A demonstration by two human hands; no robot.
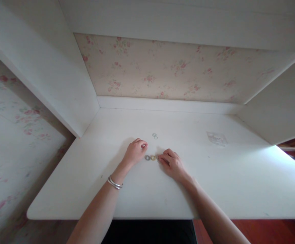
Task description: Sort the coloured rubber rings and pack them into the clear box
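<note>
Two small rings lie side by side on the white desk (142, 196): a grey ring (147, 157) and a yellowish ring (153, 157). My left hand (135, 151), with a silver bangle on its wrist, rests curled just left of them; its fingertips seem pinched on something too small to make out. My right hand (171, 162) rests just right of the rings, fingertips bent close to the yellowish one. Whether it grips anything is hidden. A pair of thin pale rings (155, 136) lies a little farther back.
A small clear plastic bag (216, 138) lies on the desk at the back right. White side panels (61, 84) and a flowered back wall (162, 71) enclose the desk on three sides. A shelf overhangs above.
</note>
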